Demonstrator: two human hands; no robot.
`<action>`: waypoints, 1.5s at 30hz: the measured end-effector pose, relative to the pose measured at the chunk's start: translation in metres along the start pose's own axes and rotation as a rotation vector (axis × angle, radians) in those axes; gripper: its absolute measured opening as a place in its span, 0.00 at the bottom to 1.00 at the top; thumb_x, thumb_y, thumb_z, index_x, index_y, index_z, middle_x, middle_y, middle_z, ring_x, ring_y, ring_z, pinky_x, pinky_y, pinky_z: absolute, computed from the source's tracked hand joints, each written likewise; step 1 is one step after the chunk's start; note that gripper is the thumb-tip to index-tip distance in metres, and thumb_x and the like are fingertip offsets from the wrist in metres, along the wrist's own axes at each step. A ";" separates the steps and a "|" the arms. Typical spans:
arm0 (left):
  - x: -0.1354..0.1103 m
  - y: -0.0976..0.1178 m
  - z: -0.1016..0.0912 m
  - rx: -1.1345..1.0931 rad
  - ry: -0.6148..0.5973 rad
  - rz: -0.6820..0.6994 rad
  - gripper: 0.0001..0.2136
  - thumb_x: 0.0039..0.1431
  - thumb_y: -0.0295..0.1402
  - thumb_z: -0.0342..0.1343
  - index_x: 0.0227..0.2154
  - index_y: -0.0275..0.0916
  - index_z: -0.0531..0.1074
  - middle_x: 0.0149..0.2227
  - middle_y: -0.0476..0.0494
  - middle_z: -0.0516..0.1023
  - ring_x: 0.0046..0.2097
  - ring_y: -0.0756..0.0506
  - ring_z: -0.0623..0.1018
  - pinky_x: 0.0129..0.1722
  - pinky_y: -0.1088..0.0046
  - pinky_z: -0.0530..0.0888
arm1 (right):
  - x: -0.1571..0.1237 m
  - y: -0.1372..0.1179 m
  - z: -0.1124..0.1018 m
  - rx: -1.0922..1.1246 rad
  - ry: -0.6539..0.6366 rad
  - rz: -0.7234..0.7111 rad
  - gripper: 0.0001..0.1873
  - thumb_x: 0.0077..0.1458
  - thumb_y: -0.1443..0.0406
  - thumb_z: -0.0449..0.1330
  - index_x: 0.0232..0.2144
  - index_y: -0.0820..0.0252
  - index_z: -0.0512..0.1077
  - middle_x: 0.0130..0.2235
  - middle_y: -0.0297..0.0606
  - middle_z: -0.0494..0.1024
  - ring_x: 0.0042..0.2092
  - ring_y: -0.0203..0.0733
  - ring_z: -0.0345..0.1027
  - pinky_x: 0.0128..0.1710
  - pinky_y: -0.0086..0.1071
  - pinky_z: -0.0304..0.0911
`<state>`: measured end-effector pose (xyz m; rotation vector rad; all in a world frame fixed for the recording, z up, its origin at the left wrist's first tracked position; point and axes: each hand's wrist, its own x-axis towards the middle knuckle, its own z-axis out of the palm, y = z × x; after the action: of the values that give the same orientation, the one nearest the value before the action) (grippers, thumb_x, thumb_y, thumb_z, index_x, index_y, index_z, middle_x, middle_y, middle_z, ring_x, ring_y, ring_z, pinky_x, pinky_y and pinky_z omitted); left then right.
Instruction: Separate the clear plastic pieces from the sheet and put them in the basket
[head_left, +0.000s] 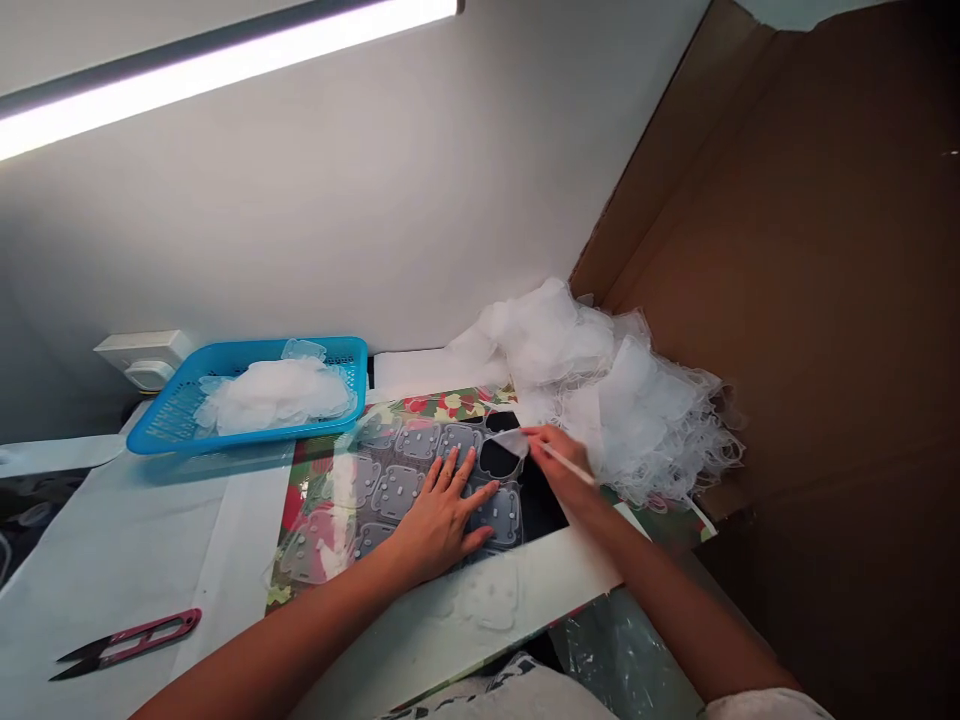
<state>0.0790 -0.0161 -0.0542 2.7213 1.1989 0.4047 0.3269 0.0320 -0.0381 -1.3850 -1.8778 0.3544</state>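
Note:
A sheer, translucent sheet [397,491] with rounded outlined shapes and small white bits on it lies on a black surface. My left hand [442,525] rests flat on this sheet, fingers spread. At the sheet's right side, my right hand [561,466] is closed round a thin white stick [562,458], slightly blurred. A small white sheer piece [511,441] stands at its fingertips, over a cut-out gap in the sheet where black shows through. Whether the fingers pinch that piece too is hard to make out.
A blue basket [139,437] with white sheer pieces [274,395] stands at the back left. White sheer scraps [637,400] are heaped at the right, against a cardboard panel [810,260]. Pink-handled thread snips [127,643] lie at the front left. A lamp [247,65] shines above.

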 end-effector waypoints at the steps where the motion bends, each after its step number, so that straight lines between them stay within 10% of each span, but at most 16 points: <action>1: -0.001 0.000 -0.001 -0.005 -0.002 -0.003 0.27 0.60 0.48 0.54 0.62 0.51 0.61 0.71 0.39 0.42 0.69 0.27 0.47 0.62 0.43 0.54 | 0.003 0.005 -0.007 -0.013 0.101 0.101 0.08 0.60 0.62 0.54 0.33 0.56 0.73 0.41 0.39 0.81 0.38 0.43 0.73 0.40 0.36 0.65; 6: 0.019 -0.007 -0.020 -0.178 -0.012 -0.066 0.25 0.61 0.53 0.50 0.56 0.47 0.70 0.63 0.36 0.64 0.64 0.30 0.61 0.59 0.45 0.60 | 0.007 0.007 -0.030 0.160 0.251 0.316 0.12 0.56 0.57 0.57 0.25 0.57 0.68 0.38 0.39 0.82 0.35 0.42 0.72 0.35 0.32 0.63; 11: 0.081 -0.020 -0.032 -0.849 -0.115 -0.460 0.30 0.65 0.53 0.37 0.38 0.33 0.77 0.35 0.37 0.81 0.36 0.41 0.80 0.39 0.64 0.76 | -0.005 -0.030 -0.023 0.364 0.022 0.255 0.11 0.56 0.58 0.59 0.25 0.56 0.69 0.41 0.38 0.82 0.39 0.44 0.73 0.41 0.36 0.63; 16: 0.107 -0.022 -0.013 -0.997 -0.185 -0.481 0.16 0.57 0.46 0.56 0.35 0.35 0.72 0.23 0.47 0.76 0.22 0.46 0.78 0.21 0.75 0.72 | 0.005 -0.041 -0.018 0.523 -0.220 0.254 0.10 0.54 0.58 0.60 0.25 0.57 0.69 0.43 0.39 0.80 0.45 0.45 0.71 0.46 0.37 0.61; 27: 0.091 -0.013 -0.010 -0.962 -0.021 -0.373 0.07 0.58 0.38 0.52 0.36 0.41 0.66 0.24 0.53 0.71 0.19 0.49 0.74 0.16 0.78 0.66 | 0.040 -0.012 0.001 0.573 -0.256 0.421 0.18 0.46 0.55 0.64 0.21 0.58 0.62 0.19 0.25 0.63 0.25 0.33 0.54 0.26 0.28 0.49; 36: 0.065 -0.016 -0.025 -0.912 0.166 -0.335 0.10 0.55 0.36 0.55 0.24 0.39 0.62 0.23 0.53 0.66 0.28 0.51 0.67 0.29 0.76 0.62 | 0.045 0.003 0.004 0.287 -0.144 0.345 0.17 0.48 0.55 0.61 0.19 0.58 0.62 0.20 0.26 0.62 0.25 0.34 0.53 0.25 0.28 0.47; 42: 0.023 -0.047 -0.052 -1.341 0.254 -0.486 0.13 0.52 0.41 0.58 0.28 0.39 0.61 0.30 0.49 0.73 0.31 0.50 0.71 0.32 0.75 0.66 | 0.042 0.009 -0.006 0.328 -0.198 0.346 0.13 0.48 0.56 0.61 0.22 0.59 0.67 0.24 0.30 0.70 0.25 0.34 0.57 0.26 0.28 0.51; 45: 0.005 -0.058 -0.062 -1.203 0.231 -0.570 0.09 0.53 0.38 0.54 0.35 0.38 0.66 0.30 0.48 0.73 0.30 0.48 0.72 0.30 0.74 0.67 | 0.041 0.000 -0.008 0.364 -0.095 0.306 0.12 0.50 0.58 0.60 0.23 0.59 0.67 0.30 0.34 0.75 0.29 0.36 0.63 0.31 0.30 0.57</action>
<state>0.0230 0.0285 -0.0078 1.2941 1.1409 0.9580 0.3276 0.0675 -0.0159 -1.4173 -1.5719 0.8820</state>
